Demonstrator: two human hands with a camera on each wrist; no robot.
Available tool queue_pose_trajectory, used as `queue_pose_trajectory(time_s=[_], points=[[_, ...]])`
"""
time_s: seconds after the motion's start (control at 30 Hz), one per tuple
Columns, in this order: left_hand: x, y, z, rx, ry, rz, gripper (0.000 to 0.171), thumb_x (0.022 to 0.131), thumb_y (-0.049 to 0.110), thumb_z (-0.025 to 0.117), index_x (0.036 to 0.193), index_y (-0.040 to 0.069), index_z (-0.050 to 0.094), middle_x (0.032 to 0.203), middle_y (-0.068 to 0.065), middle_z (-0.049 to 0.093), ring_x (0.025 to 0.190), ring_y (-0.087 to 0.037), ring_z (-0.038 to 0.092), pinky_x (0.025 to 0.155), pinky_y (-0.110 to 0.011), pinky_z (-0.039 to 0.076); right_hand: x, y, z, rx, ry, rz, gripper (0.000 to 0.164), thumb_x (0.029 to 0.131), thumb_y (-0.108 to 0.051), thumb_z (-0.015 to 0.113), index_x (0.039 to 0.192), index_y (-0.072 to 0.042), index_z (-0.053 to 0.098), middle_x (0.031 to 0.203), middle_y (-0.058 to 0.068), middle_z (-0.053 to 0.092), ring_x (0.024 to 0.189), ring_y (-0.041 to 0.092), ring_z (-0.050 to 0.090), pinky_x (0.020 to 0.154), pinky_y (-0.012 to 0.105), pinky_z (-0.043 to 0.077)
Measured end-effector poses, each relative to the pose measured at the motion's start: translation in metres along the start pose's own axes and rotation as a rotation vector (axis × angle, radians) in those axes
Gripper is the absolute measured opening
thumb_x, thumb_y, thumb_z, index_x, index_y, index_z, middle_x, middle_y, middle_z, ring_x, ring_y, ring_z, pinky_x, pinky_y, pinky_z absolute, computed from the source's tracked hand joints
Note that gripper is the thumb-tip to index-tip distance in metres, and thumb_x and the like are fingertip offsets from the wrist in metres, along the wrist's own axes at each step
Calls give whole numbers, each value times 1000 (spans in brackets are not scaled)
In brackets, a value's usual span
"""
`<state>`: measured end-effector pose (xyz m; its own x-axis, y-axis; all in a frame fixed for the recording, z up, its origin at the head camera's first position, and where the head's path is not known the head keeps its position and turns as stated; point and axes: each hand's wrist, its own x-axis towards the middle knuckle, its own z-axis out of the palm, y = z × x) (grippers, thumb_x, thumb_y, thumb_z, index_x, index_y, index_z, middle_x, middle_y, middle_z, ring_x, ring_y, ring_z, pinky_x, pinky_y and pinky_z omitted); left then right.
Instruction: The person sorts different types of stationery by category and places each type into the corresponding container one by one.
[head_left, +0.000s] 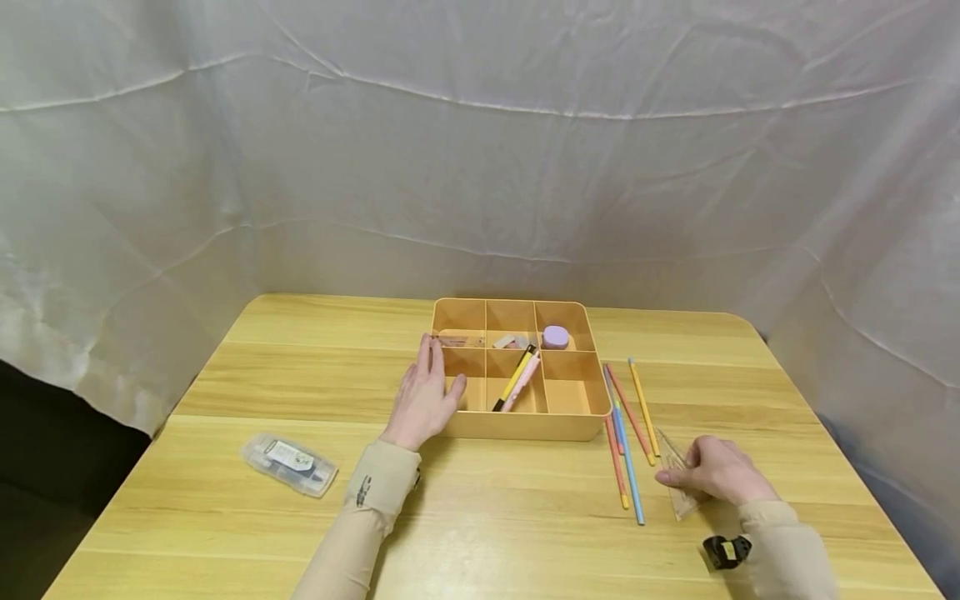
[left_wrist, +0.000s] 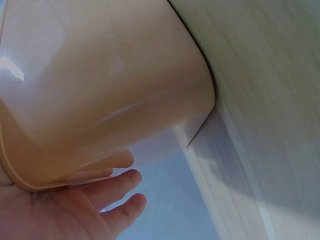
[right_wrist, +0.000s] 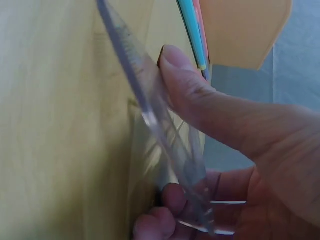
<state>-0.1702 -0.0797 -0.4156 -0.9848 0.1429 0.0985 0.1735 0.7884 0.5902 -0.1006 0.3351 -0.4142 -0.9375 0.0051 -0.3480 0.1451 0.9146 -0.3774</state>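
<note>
On the wooden counter [head_left: 487, 525], near its far edge, I see an orange organizer [head_left: 525, 427] with six compartments, and a person's left hand [head_left: 423, 404] lies over its left rim. The fingers of that hand stretch out nearly straight along the wall, while the thumb reaches over the front-left compartment. Off to the right of the box, the right hand [head_left: 716, 471] pinches a clear set square [head_left: 682, 504] between thumb and fingers. The set square tilts; I can't tell whether its lower edge touches the counter.

Between box and right hand lie several pencils, among them a blue one [head_left: 630, 468], a yellow one [head_left: 644, 408] and a red one [head_left: 631, 412]. In the front-middle compartment a yellow-and-black pen [head_left: 515, 377] and a pink pen [head_left: 521, 383] lean side by side. A lilac rounded item [head_left: 555, 337] sits in the back-right one. Over on the left, well apart from the box, lies a clear case [head_left: 290, 464] with a white label. Pale, creased cloth [head_left: 480, 167] hangs behind everything.
</note>
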Motion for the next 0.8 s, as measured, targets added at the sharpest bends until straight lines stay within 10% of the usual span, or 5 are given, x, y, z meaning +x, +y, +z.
queue_pose_trajectory(time_s=[0.43, 0.8], points=[[-2, 1, 1, -29, 13, 1, 76, 105, 35, 48, 158, -8, 15, 169, -23, 3, 148, -47, 31, 125, -57, 23, -1, 22, -8, 287, -32, -242, 26, 97, -20, 66, 85, 0, 58, 67, 1, 55, 55, 8, 55, 53, 26, 53], [-2, 0, 0, -22, 11, 0, 77, 105, 36, 48, 158, -7, 14, 169, -24, 4, 148, -48, 31, 125, -57, 23, 9, -22, -16, 546, 131, -373, 23, 98, -13, 65, 102, 7, 54, 80, 13, 74, 65, 16, 72, 60, 34, 63]])
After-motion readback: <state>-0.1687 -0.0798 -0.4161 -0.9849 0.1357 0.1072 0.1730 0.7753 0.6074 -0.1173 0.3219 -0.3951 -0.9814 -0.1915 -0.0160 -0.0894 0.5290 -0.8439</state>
